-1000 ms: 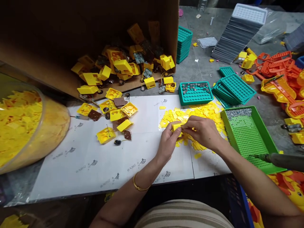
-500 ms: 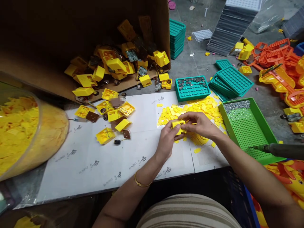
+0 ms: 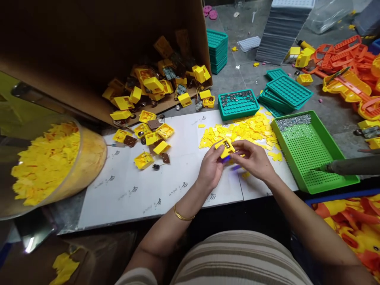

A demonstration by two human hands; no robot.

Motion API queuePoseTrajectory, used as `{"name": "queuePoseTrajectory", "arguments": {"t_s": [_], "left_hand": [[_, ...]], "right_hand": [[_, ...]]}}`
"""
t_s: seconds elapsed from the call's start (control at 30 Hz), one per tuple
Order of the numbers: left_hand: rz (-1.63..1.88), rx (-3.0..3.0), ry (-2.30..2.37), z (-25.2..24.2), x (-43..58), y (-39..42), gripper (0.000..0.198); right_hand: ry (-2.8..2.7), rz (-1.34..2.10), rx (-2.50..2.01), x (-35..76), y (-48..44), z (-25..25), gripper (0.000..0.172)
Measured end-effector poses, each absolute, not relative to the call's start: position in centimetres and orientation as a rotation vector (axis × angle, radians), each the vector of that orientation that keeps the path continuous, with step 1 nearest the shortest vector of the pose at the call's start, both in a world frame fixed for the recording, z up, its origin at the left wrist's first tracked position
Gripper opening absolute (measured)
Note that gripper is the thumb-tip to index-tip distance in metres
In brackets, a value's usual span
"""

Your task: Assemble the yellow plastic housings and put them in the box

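Observation:
A small yellow plastic case (image 3: 226, 149) is held over the white board, its face with dark metal contacts turned up and a blue-violet glow beneath it. My left hand (image 3: 211, 166) grips the case from the left, thumb on its face. At its right side is my right hand (image 3: 252, 158), fingers curled and partly apart, fingertips at the case's edge; whether they hold anything cannot be made out. Behind the hands lies a heap of flat yellow pieces (image 3: 252, 128). Yellow cases with brown boards and wires (image 3: 143, 160) lie on the left of the board.
A teal tray (image 3: 239, 111) holds round metal parts. The green basket (image 3: 335, 158) holds small screws, with a power driver (image 3: 353, 167) over it. At left stands a tub (image 3: 95, 158) of yellow pieces; behind is a cardboard box (image 3: 166, 107) with more cases.
The yellow case has been tilted so its contacts show, and a blue-violet glow now appears under it. My right fingers have shifted off its face toward its edge. The view has turned left.

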State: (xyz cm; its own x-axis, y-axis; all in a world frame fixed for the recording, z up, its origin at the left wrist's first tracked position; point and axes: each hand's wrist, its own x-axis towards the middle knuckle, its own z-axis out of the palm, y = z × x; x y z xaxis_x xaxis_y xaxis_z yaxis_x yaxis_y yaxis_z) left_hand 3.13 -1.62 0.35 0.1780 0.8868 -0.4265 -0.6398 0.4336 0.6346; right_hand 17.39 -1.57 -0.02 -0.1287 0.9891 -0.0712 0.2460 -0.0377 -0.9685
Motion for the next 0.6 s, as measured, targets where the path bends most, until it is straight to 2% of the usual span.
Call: {"name": "queuePoseTrajectory", "arguments": {"t_s": [0.13,0.37,0.6], "left_hand": [[1.114,0.422,0.896,0.7,3.0,-2.9,0.027],[1.094,0.577,1.042,1.9,2.7,-3.7,0.035],[1.047,0.355,1.058,1.1,1.4,-4.8,0.026]], "right_hand": [[-1.637,1.278,-1.26,17.9,-1.6,0.7,0.032],[-1.95,0.868,-1.26,18.9,-2.3,2.2,0.028],[-2.257,0.667,-1.619,22.2,-6.9,-0.3,0.017]]}}
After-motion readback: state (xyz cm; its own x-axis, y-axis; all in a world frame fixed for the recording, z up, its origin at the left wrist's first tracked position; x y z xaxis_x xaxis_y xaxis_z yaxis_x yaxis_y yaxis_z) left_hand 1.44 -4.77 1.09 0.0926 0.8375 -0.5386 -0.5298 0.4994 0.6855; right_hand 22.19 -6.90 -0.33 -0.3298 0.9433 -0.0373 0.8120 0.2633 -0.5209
